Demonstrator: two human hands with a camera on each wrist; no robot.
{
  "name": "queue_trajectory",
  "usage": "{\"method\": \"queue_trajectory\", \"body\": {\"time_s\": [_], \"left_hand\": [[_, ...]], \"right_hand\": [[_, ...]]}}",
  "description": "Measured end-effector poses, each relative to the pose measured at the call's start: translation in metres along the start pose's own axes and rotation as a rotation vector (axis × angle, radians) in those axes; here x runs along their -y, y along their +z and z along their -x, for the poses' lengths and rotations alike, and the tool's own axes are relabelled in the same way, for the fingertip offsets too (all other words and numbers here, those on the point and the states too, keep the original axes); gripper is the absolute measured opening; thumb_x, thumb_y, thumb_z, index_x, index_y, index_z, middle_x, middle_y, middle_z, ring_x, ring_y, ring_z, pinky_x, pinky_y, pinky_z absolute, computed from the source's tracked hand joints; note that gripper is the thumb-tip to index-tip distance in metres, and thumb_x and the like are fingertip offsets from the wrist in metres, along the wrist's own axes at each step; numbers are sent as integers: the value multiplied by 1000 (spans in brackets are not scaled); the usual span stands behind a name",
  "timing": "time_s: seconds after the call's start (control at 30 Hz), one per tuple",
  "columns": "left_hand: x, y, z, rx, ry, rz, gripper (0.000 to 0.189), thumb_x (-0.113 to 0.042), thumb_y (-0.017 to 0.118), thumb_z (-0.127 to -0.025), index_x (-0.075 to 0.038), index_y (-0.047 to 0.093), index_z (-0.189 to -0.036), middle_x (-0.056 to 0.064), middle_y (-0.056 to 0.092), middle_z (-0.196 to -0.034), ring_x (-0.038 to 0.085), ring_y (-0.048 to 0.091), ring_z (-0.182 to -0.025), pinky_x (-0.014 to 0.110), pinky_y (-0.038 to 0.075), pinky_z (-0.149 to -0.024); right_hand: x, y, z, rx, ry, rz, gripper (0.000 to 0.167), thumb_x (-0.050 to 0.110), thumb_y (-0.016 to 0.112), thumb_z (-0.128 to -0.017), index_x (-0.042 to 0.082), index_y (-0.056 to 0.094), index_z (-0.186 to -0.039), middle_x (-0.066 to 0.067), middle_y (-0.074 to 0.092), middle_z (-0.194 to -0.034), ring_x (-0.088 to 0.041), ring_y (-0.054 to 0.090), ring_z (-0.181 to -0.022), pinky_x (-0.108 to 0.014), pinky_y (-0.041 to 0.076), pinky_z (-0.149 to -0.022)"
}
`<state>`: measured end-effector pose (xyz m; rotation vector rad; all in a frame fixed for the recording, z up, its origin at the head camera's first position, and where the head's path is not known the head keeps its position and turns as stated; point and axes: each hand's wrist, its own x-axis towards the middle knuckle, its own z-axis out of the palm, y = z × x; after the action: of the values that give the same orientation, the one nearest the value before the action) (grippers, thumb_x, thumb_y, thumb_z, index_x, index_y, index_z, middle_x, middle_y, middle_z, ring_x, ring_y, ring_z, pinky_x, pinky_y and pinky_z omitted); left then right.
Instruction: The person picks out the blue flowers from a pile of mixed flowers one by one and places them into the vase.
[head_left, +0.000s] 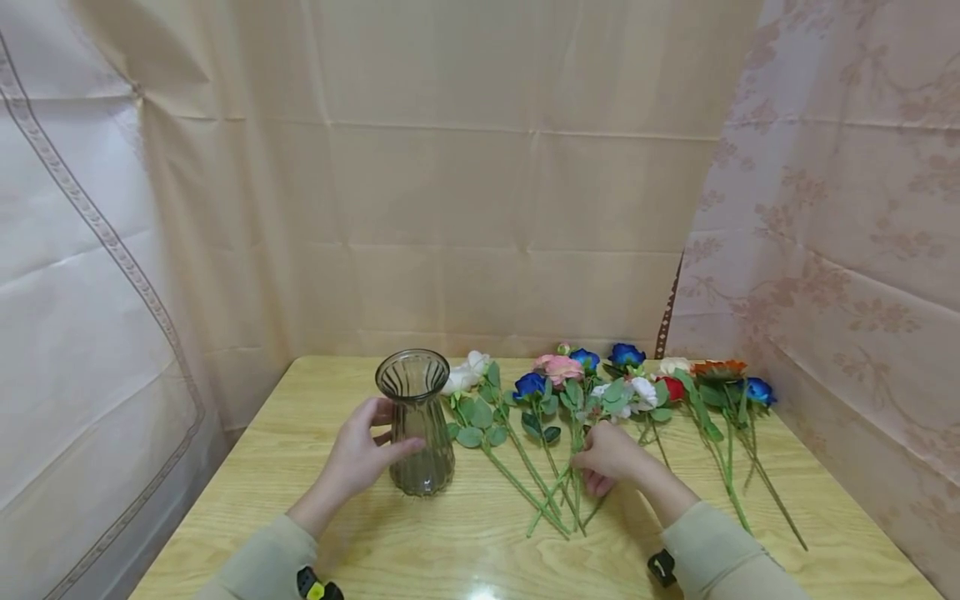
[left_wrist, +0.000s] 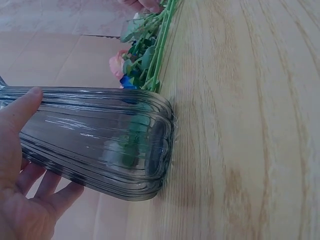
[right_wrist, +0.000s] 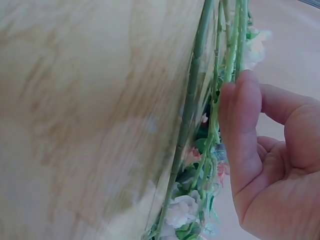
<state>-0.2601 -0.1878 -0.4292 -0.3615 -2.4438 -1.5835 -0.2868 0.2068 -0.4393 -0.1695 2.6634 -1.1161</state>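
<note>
A smoky, ribbed glass vase (head_left: 424,446) stands upright on the left part of the table. My left hand (head_left: 365,452) grips its side, thumb in front and fingers curled behind; in the left wrist view the glass (left_wrist: 95,135) shows between them. To the right, my right hand (head_left: 613,457) bends down over the flower stems. Its thumb and fingertips pinch a green stem (right_wrist: 231,62) in the right wrist view. Around it lie artificial flowers: a pink one (head_left: 561,369), a blue rose (head_left: 529,386) and white blooms (head_left: 643,393), stems toward me.
White flowers (head_left: 467,375) lie just right of the vase. Farther right are a red flower (head_left: 672,388), an orange one (head_left: 718,371) and a blue one (head_left: 759,392), with long stems. A beige curtain (head_left: 480,208) hangs behind the wooden table (head_left: 262,467), patterned cloth (head_left: 847,275) at the right.
</note>
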Motion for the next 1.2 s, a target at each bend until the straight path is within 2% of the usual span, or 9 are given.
{"method": "queue_trajectory", "body": {"time_s": [0.27,0.43,0.57,1.2], "left_hand": [[1,-2,-1,13,-10,-4,66,-29,92,-78,-12,57,-131,7,60,-127,30,58,-117,49,54,-96],[-1,-2,0,18,-16,-15,68,-31,92,-78,-12,56,-133,6,60,-127,29,58,-118,49,54,-97],[-1,-3,0,18,-17,-24,69,-32,91,-78,-12,56,-133,6,60,-127,29,58,-117,49,54,-97],[0,-4,-1,26,-7,-26,68,-34,91,-77,-12,56,-132,7,60,-126,29,58,-117,49,55,-96]], "right_hand": [[3,-7,1,-30,-22,-24,28,4,67,-94,-2,66,-66,-11,64,-55,-25,66,-48,-37,60,-50],[5,-11,1,-58,-5,-29,24,4,67,-95,-1,67,-71,-11,65,-59,-24,66,-50,-35,59,-49],[8,-15,2,-72,-27,-32,21,3,66,-95,-3,69,-75,-11,65,-59,-23,66,-50,-37,60,-50],[22,-37,15,-83,-70,21,18,8,67,-98,-2,72,-84,-10,64,-61,-21,66,-52,-41,62,-57]]}}
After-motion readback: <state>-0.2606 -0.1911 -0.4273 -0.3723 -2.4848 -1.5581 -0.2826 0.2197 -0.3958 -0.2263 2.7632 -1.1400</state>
